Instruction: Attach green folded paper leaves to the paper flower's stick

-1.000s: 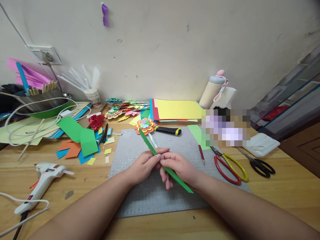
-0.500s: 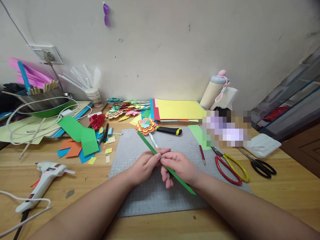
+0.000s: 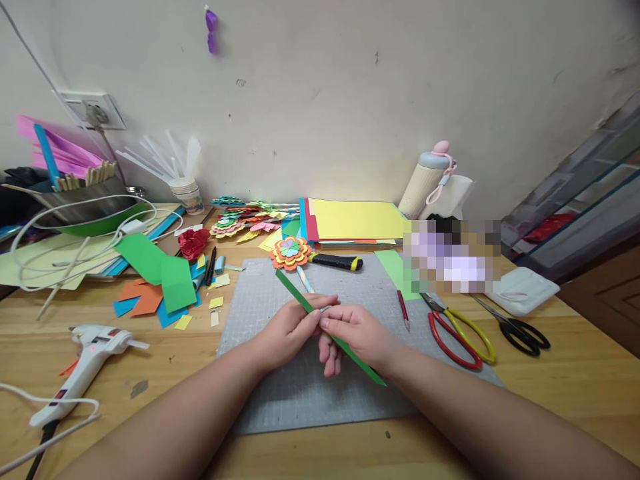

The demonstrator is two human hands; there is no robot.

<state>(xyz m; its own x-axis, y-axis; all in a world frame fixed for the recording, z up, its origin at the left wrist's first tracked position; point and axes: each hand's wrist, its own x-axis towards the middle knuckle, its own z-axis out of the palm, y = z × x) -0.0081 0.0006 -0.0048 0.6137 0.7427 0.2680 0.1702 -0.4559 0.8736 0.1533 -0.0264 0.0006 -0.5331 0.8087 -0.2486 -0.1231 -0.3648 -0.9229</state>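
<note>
both hands pinching a narrow green paper strip
left hand and right hand, thumbs closed on its middle, ends sticking out diagonally, above the grey gridded cutting mat.

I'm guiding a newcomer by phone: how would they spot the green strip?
Find the grey cutting mat; above it, the left hand and right hand meet. Pinched slantwise between them is the green strip. Unlike the broad green pieces at left, it is narrow and hand-held.
</note>
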